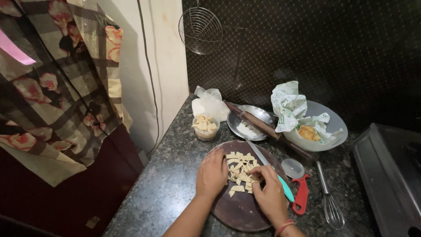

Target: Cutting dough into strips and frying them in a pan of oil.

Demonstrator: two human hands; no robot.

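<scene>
On round dark board [239, 210]: left hand [212, 174] lay palm-down, fingers loose, touching cut dough pieces [240, 171]; right hand [268, 191] curled, fingertips pinching pieces. Teal-handled knife [271, 169] rested alongside, just beside the right hand. Red pizza cutter [298, 184] and whisk [330, 202] lay on granite counter [169, 175].

Dough pcs [240, 169] on board [239, 210] w/ knife [267, 166]; small bowl [205, 126] behind-left, cutter [298, 184] & whisk [330, 197] right, on worktop [171, 175].

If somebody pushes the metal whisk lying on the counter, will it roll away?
The whisk would probably roll a little: its wire head looks rounded and its handle thin. It likely feels light, being mostly open wire. It lies free on the speckled counter, beside the red-handled cutter.
</scene>
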